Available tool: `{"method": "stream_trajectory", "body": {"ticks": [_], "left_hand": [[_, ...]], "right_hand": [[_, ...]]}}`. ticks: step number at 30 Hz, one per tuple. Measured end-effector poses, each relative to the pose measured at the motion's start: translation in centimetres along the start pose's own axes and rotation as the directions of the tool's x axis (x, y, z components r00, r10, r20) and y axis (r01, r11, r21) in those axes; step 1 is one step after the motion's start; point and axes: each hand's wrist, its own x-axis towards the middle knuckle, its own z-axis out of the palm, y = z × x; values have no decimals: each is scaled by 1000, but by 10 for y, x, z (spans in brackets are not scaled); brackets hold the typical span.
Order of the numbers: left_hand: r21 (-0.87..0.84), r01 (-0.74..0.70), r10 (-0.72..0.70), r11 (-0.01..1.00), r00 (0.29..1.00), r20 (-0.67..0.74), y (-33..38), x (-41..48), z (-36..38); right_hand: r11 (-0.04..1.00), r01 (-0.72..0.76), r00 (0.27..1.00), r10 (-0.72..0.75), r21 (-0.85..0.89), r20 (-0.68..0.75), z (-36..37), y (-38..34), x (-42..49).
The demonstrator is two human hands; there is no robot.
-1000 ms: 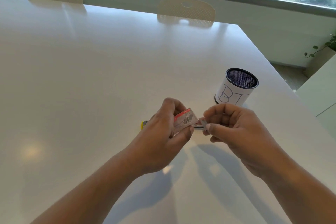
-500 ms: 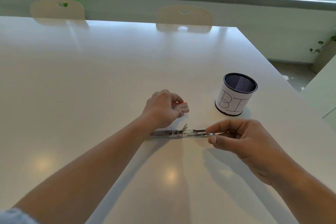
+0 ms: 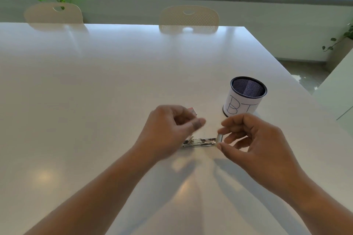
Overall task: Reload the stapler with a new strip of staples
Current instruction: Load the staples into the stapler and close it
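Note:
The stapler lies opened flat on the white table, a thin silver bar whose left end is hidden under my left hand. That hand hovers over it, blurred, fingers loosely apart with nothing in them. Just behind its fingers a corner of the red staple box shows on the table. My right hand pinches a short silver staple strip between thumb and forefinger, right at the stapler's right end.
A black mesh pen cup wrapped in white paper with letters on it stands just behind my right hand. Two pale chairs are at the table's far edge. The table's right edge runs close past the cup.
My left hand set the staple box down on the table and came back over the stapler. My right hand drew the strip from the box and now holds it at the stapler's right end.

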Motion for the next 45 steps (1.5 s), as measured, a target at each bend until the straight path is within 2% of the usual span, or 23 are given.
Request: {"method": "stream_trajectory", "body": {"ticks": [4,8,10,12,15,17,23,26,30,32,36,38,39,41,43,45], "left_hand": [[-135,80,-66,988,992,109,13,-32,6],[-203,158,-137,966,984,117,19,-37,8],[-270,185,-156,945,980,126,20,-42,7],[-372,225,-186,900,973,140,20,-46,5],[-555,275,-218,785,961,169,17,-53,5],[-631,284,-227,722,959,173,15,-57,7],[-649,275,-206,710,962,182,13,-60,12],[-633,232,-174,739,973,154,11,-60,13],[-675,181,-117,715,983,140,11,-61,12],[-673,172,-100,719,984,145,11,-60,11],[-572,193,-122,797,980,159,7,-55,9],[-523,159,-113,838,987,118,2,-47,4],[-449,102,-83,888,995,61,-2,-42,0],[-145,-37,28,989,998,-65,-13,-34,-8],[123,-88,99,988,991,-90,-24,-29,-13],[288,-104,124,952,991,-52,-34,-28,-14]], "right_hand": [[970,201,980,-197,-137,41,9,-13,-3],[912,320,947,-303,-256,104,10,-18,-3],[906,346,938,-325,-243,120,10,-19,-5],[944,305,951,-295,-125,95,8,-18,-7],[987,107,991,-115,116,64,2,-17,-8],[985,39,995,-53,168,80,0,-15,-8],[986,89,983,-110,144,149,1,-18,-11],[980,100,982,-126,173,143,3,-16,-12],[965,190,967,-216,182,135,3,-16,-12],[966,184,967,-211,181,143,1,-15,-12],[970,208,959,-227,124,170,-1,-14,-8],[974,199,964,-214,110,155,-3,-7,0],[979,178,971,-191,99,144,-4,-2,5],[989,130,982,-138,73,132,-3,9,16],[992,124,981,-127,27,144,-1,18,26],[986,160,969,-149,-46,195,4,24,35]]}}
